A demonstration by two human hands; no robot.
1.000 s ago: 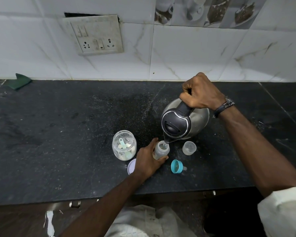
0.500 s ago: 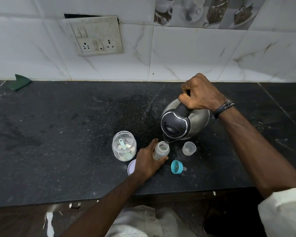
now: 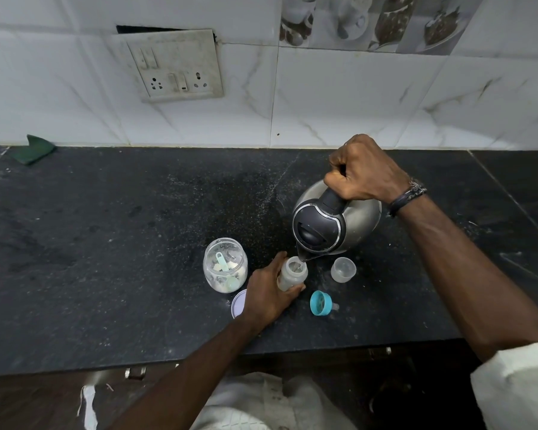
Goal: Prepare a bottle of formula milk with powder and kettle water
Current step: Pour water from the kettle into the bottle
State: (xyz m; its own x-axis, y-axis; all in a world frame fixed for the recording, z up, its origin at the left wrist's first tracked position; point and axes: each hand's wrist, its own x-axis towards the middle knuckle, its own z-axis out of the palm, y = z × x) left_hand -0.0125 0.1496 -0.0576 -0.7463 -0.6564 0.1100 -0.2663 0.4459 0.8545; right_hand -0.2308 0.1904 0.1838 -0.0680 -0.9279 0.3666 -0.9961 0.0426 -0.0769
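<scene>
My left hand (image 3: 269, 297) and forearm are bare, with nothing worn at the wrist. My right hand (image 3: 365, 169) has a dark bracelet (image 3: 406, 197) of thin cords round the wrist, with a small metal piece on its outer side. A short, loose off-white sleeve (image 3: 516, 386) covers my right upper arm, and the same pale, creased cloth (image 3: 261, 405) shows over my lap
</scene>
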